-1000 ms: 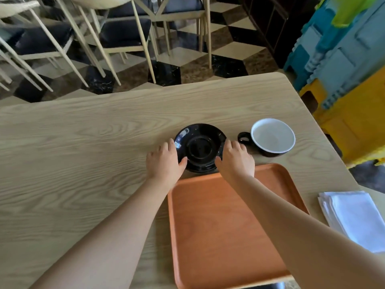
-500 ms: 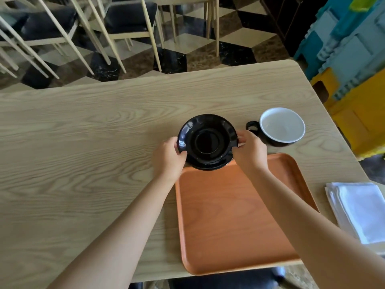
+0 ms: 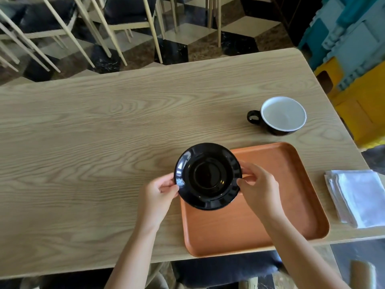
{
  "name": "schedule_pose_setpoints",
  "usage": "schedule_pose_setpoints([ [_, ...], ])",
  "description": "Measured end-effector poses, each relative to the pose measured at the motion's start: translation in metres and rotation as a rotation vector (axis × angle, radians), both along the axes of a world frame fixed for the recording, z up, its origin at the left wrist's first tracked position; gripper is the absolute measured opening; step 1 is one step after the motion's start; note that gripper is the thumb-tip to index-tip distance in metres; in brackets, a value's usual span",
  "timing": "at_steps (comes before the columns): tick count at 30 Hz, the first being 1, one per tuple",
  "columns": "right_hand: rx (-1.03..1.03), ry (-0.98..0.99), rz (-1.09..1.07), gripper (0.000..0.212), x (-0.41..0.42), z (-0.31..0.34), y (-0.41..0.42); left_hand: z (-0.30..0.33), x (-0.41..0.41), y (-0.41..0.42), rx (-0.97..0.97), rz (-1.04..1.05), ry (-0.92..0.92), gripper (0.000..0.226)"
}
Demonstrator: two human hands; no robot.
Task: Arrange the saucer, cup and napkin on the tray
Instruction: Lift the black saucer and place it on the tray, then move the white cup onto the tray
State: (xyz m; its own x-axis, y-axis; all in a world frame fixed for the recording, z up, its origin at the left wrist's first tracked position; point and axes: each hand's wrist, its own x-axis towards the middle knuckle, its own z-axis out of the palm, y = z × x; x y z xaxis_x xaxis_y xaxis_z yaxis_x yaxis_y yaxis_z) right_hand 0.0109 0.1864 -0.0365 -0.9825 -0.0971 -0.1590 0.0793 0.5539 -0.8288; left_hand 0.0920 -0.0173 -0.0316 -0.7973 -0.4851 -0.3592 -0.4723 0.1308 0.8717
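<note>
Both the left hand and right hand are just pinching the glossy black saucer by its rim over the tray's far-left corner, so it could easily slip or clip the tray's lip.

Glossy black saucer pinched at both rims between fingers, level, over the orange tray's far-left corner.

A light wooden table with pronounced grain is seen. Near its front edge, towards the right, an orange tray is laid flat. Beyond the tray, at the far right, a black cup with a white interior is stood upright. Folded white napkins are placed just right of the tray.
</note>
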Motion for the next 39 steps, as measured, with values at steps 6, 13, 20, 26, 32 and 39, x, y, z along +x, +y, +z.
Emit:
schedule_pose_setpoints([
  [6, 0.017, -0.028, 0.008, 0.042, 0.006, -0.006, 0.003, -0.01, 0.005, 0.002, 0.075, 0.065, -0.032, 0.037],
  [13, 0.019, -0.066, 0.018, 0.042, 0.006, -0.01, 0.006, -0.013, 0.004, 0.005, -0.057, 0.046, -0.055, 0.035],
  [20, -0.008, -0.08, 0.031, 0.04, 0.005, -0.013, 0.008, -0.016, 0.0, 0.0, -0.036, 0.051, -0.104, 0.036],
  [26, -0.003, -0.12, 0.101, 0.036, -0.001, -0.01, 0.011, -0.013, 0.002, -0.005, -0.105, -0.031, -0.116, 0.034],
  [32, 0.307, -0.14, 0.413, 0.036, -0.021, 0.013, 0.018, 0.007, -0.014, -0.011, -0.497, -0.332, -0.193, 0.013],
  [39, 0.546, 0.158, 0.593, 0.035, -0.045, 0.059, 0.043, 0.058, -0.063, 0.025, -1.082, -0.699, -0.243, 0.023],
])
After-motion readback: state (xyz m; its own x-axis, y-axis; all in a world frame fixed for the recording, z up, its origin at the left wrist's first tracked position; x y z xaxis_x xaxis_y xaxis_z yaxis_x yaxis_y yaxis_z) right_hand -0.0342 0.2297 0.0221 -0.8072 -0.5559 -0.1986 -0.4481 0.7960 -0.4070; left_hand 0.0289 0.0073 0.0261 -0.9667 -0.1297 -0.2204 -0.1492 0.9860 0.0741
